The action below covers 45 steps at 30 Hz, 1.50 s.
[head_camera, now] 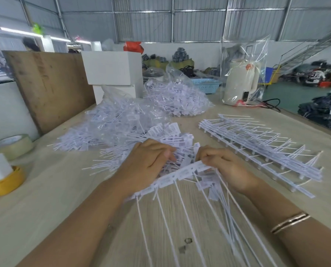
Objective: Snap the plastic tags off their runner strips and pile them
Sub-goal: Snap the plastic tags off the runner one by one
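Both hands low at centre over a pale wooden table (45,199). Left hand (147,162) curled on the far side of a white runner strip (172,178), fingers bent among the tags. Right hand (224,166) pinching the strip's right end, a bracelet (289,222) on that forearm. Long thin tag tails (189,224) fanning toward the near edge. Just beyond the hands, a loose heap of white tags (122,128); farther off, a clear bag of tags (176,97). Right of the hands, a stack of strips (257,149) lying flat. Tape rolls (10,145) at far left; a bagged kettle (239,81) far right.
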Tool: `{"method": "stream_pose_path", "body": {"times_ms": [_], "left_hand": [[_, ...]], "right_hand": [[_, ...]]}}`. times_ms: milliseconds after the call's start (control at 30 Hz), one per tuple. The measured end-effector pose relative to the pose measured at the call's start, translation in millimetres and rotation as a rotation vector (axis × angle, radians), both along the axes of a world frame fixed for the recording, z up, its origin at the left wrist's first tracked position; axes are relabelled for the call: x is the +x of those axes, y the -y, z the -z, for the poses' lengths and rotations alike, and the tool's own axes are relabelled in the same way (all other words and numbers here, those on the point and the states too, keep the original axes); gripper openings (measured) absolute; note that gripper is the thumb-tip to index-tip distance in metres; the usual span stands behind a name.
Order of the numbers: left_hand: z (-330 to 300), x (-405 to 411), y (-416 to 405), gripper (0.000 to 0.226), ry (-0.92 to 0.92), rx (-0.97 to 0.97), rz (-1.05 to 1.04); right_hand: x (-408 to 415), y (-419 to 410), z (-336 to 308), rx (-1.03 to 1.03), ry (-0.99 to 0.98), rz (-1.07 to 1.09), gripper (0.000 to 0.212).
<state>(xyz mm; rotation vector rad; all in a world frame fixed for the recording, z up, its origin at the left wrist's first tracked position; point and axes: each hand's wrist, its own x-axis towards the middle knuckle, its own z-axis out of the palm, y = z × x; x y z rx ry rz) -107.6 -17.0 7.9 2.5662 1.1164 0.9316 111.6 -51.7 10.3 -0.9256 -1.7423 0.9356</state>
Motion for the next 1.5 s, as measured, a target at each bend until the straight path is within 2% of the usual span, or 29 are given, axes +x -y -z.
{"method": "stream_pose_path", "body": {"times_ms": [67,133,233,300,433,567,767,800,900,933,1033,1067,1167,1200,1300,1400,1500], "left_hand": [[-4.5,6.8,6.5,0.042,0.111,-0.131,0.086],[-5.1,13.6,13.1,0.035,0.077,-0.251,0.125],[0.9,19.2,17.7,0.022,0.033,-0.267,0.117],[3.1,19.9,18.5,0.021,0.057,-0.29,0.127],[0.5,21.0,16.3,0.021,0.245,-0.341,0.145],[-3.0,26.2,18.8,0.024,0.422,-0.296,0.157],[-1.3,33.6,22.1,0.021,0.543,-0.241,0.172],[-2.2,35.3,22.6,0.019,0.563,-0.234,0.172],[-5.4,29.5,20.0,0.016,0.695,-0.203,0.14],[-5.5,24.0,18.0,0.016,0.737,-0.189,0.13],[-6.5,8.6,10.3,0.009,0.693,-0.144,0.086],[-5.2,6.5,8.6,0.008,0.644,-0.144,0.075],[-3.9,8.2,9.4,0.008,0.496,-0.138,0.066],[-3.3,9.7,11.4,0.01,0.443,-0.116,0.072],[0.9,16.1,17.8,0.012,0.295,-0.078,0.078],[3.5,26.6,23.4,0.011,0.176,-0.065,0.052],[3.9,33.3,27.3,0.016,0.23,-0.05,0.069]], "right_hand": [[-2.1,-1.1,3.9,0.031,0.061,0.039,0.019],[-5.1,-1.0,5.2,0.059,0.115,0.061,0.02],[-7.5,-2.4,9.2,0.076,0.261,0.047,0.035],[-11.5,0.7,9.2,0.049,0.27,0.025,0.028],[-17.9,0.5,8.4,0.097,0.062,0.089,0.028],[-27.5,1.7,8.3,0.115,-0.14,0.162,0.028],[-31.9,6.2,10.8,0.144,-0.22,0.189,0.029],[-31.7,6.8,9.8,0.133,-0.245,0.225,0.03],[-12.5,-0.3,6.9,0.023,-0.452,0.548,0.04],[-2.1,-1.9,7.5,-0.004,-0.482,0.596,0.043],[11.7,-5.6,11.4,-0.017,-0.356,0.479,0.039],[11.0,-7.7,13.3,0.005,-0.216,0.464,0.036],[6.1,-17.8,15.8,0.169,0.392,0.543,0.024],[4.4,-16.7,14.3,0.194,0.5,0.562,0.017],[0.4,-10.3,12.7,0.219,0.533,0.572,0.012],[-11.2,0.8,6.3,0.271,0.367,0.476,0.024],[-28.7,11.4,2.6,0.293,0.401,0.344,0.035]]}}
